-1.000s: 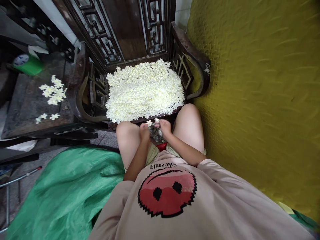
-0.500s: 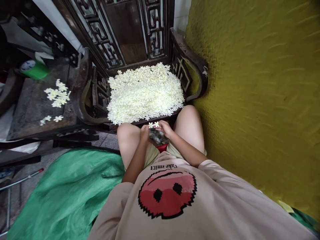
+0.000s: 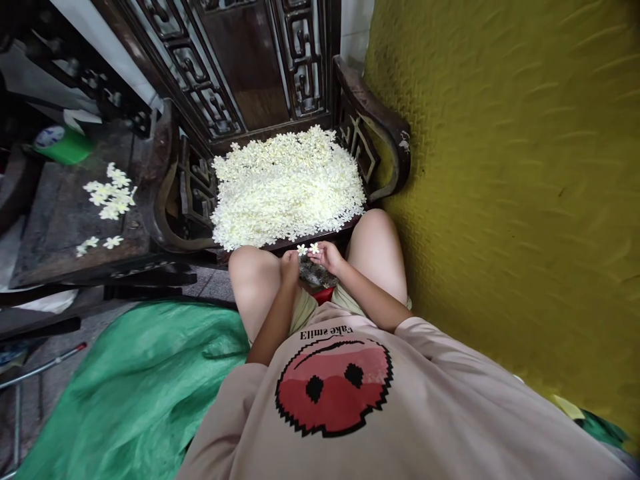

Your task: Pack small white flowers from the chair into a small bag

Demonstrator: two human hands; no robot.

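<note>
Between my knees, my left hand (image 3: 289,267) is closed, with a small white flower (image 3: 302,250) at its fingertips. Close beside it my right hand (image 3: 329,257) pinches a second white flower (image 3: 314,248). The two blossoms face up, almost side by side, with a narrow gap between them. Any stem or thread under them is too small to make out. Just beyond my hands, a thick heap of white flowers (image 3: 290,183) covers the seat of a carved dark wooden chair (image 3: 260,100).
On a wooden side table (image 3: 55,220) at the left lie a cluster of white flowers (image 3: 110,193), a few loose ones (image 3: 113,242) and a green roll (image 3: 65,143). A yellow textured sheet (image 3: 500,200) rises at my right. Green fabric (image 3: 150,380) spreads at lower left.
The view has shifted slightly, so the chair and table sit a little further left. My right hand has turned slightly, and its flower sits a touch further from the left one.
</note>
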